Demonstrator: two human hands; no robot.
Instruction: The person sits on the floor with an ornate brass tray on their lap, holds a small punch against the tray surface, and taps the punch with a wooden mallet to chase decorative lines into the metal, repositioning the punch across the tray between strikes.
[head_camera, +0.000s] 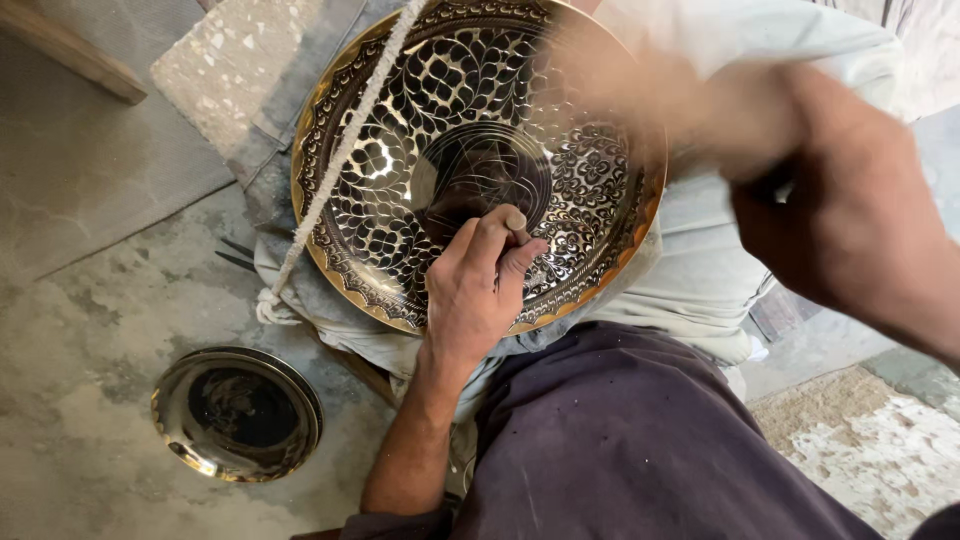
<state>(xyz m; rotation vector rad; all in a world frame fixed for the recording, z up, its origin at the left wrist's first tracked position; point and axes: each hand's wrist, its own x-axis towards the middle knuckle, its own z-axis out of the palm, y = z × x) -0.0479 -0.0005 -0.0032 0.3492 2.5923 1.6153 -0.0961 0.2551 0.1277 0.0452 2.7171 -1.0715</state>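
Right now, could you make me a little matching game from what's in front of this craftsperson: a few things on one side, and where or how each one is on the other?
Things:
1. large engraved brass plate
2. small shiny plate
3. white cord
4. right hand

Places or states:
A. lying on the concrete floor, lower left
B. raised and blurred with motion
C. propped on pale cloth, left hand resting on it and pinching a thin tool
D. stretched diagonally across the big plate's left side

Pairs: 1-C, 2-A, 3-D, 4-B
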